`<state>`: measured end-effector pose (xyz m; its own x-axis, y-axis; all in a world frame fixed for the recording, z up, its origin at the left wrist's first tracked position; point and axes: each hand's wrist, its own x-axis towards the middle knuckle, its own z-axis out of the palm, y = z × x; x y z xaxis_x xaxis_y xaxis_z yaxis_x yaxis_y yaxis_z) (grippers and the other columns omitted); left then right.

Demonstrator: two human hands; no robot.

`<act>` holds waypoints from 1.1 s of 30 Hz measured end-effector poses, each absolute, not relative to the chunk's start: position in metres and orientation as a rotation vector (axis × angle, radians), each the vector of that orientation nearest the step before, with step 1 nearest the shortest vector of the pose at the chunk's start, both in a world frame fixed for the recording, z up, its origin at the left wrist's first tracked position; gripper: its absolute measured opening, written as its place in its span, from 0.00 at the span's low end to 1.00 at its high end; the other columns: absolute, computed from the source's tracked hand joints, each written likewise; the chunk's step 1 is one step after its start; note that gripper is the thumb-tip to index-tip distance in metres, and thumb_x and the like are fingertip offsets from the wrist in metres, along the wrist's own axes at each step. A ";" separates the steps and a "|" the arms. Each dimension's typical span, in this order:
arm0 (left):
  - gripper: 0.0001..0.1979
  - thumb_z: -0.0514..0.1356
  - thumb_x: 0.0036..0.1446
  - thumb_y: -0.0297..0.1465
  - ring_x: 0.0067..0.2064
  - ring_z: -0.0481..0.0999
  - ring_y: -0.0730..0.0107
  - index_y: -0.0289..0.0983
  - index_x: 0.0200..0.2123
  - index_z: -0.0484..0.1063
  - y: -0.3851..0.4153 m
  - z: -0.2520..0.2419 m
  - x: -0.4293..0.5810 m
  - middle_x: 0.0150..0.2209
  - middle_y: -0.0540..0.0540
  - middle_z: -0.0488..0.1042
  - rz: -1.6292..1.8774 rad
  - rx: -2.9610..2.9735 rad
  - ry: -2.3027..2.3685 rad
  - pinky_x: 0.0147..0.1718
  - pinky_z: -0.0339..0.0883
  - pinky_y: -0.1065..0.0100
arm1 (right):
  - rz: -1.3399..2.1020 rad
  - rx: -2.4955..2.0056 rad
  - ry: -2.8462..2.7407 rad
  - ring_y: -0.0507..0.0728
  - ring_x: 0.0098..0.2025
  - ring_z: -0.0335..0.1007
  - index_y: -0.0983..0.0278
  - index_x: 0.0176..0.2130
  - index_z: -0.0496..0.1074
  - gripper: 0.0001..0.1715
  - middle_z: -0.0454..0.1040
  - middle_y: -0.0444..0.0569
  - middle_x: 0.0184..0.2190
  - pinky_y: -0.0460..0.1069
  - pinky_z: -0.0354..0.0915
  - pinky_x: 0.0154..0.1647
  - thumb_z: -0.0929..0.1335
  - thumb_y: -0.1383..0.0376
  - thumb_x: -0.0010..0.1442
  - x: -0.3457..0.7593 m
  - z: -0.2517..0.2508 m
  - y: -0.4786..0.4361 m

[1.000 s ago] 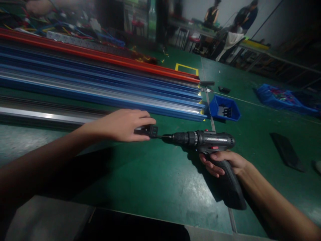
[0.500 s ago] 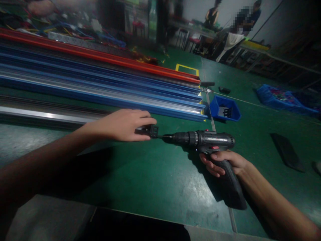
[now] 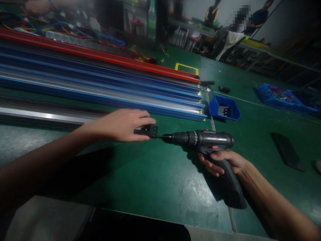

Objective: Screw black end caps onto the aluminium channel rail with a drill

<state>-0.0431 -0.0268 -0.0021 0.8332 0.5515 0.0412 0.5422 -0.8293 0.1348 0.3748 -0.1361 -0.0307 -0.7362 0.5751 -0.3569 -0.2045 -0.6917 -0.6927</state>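
Observation:
A black cordless drill (image 3: 210, 139) points left, its long thin bit reaching the end piece. My right hand (image 3: 220, 162) is closed around the drill's handle. With fingers and thumb, my left hand (image 3: 127, 125) grips a small black end cap (image 3: 153, 130) at the end of a dark metal profile (image 3: 50, 115). The bit's tip meets the lower part of the end cap; whether a screw sits there is too small to tell. Much of the profile's end is hidden under my left hand.
Blue profiles (image 3: 105, 88) and a red profile (image 3: 100, 53) lie along the green table (image 3: 155, 180). A blue bin (image 3: 224, 107) with black parts stands right of their ends. A black flat object (image 3: 287, 152) lies at the right. Wires (image 3: 82, 28) and people are farther back.
Both hands, the drill and the end cap hold almost the same position. In the background, a person has shifted to the right.

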 end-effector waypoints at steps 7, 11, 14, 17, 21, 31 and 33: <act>0.30 0.56 0.67 0.55 0.52 0.79 0.53 0.48 0.66 0.71 -0.029 0.001 -0.042 0.59 0.40 0.75 0.115 2.881 0.878 0.47 0.71 0.60 | 2.417 -0.792 -0.905 0.45 0.21 0.65 0.74 0.47 0.80 0.16 0.75 0.49 0.33 0.44 0.73 0.29 0.74 0.63 0.66 0.375 -0.032 -0.136; 0.30 0.56 0.67 0.54 0.51 0.79 0.54 0.48 0.66 0.70 -0.029 0.001 -0.041 0.58 0.40 0.76 0.119 2.870 0.880 0.46 0.71 0.61 | 2.432 -0.787 -0.898 0.45 0.22 0.65 0.74 0.48 0.80 0.16 0.75 0.49 0.33 0.44 0.74 0.30 0.74 0.63 0.66 0.377 -0.033 -0.136; 0.30 0.56 0.68 0.54 0.51 0.78 0.53 0.48 0.66 0.70 -0.029 0.002 -0.041 0.59 0.40 0.75 0.086 2.884 0.881 0.46 0.71 0.61 | 2.420 -0.760 -0.918 0.45 0.22 0.65 0.74 0.49 0.80 0.16 0.75 0.48 0.34 0.44 0.74 0.30 0.73 0.64 0.67 0.377 -0.033 -0.136; 0.29 0.56 0.68 0.53 0.51 0.78 0.53 0.47 0.66 0.70 -0.029 0.003 -0.041 0.58 0.40 0.75 0.072 2.882 0.879 0.45 0.71 0.61 | 2.412 -0.749 -0.934 0.44 0.22 0.65 0.75 0.49 0.80 0.16 0.76 0.49 0.34 0.44 0.74 0.31 0.72 0.64 0.68 0.376 -0.032 -0.136; 0.30 0.57 0.67 0.54 0.50 0.78 0.54 0.47 0.66 0.71 -0.029 0.002 -0.041 0.57 0.41 0.76 0.102 2.857 0.879 0.45 0.71 0.61 | 2.422 -0.757 -0.915 0.45 0.22 0.66 0.75 0.49 0.79 0.16 0.76 0.48 0.34 0.44 0.74 0.31 0.73 0.64 0.67 0.376 -0.031 -0.137; 0.29 0.57 0.67 0.53 0.50 0.79 0.54 0.47 0.65 0.71 -0.029 0.001 -0.040 0.57 0.40 0.76 0.113 2.865 0.866 0.44 0.71 0.61 | 2.437 -0.779 -0.873 0.45 0.22 0.67 0.75 0.48 0.79 0.16 0.75 0.49 0.33 0.44 0.74 0.30 0.74 0.64 0.66 0.378 -0.034 -0.137; 0.29 0.57 0.67 0.53 0.50 0.79 0.54 0.47 0.65 0.71 -0.029 0.002 -0.041 0.57 0.40 0.76 0.119 2.860 0.869 0.44 0.71 0.61 | 2.435 -0.783 -0.874 0.45 0.22 0.66 0.74 0.48 0.79 0.15 0.75 0.48 0.33 0.44 0.74 0.29 0.74 0.64 0.66 0.376 -0.033 -0.137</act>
<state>-0.0408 -0.0288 0.0017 0.8289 0.5585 0.0321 0.5466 -0.8208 0.1662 0.3761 -0.1369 -0.0329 -0.7456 0.5609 -0.3597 -0.2039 -0.7060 -0.6782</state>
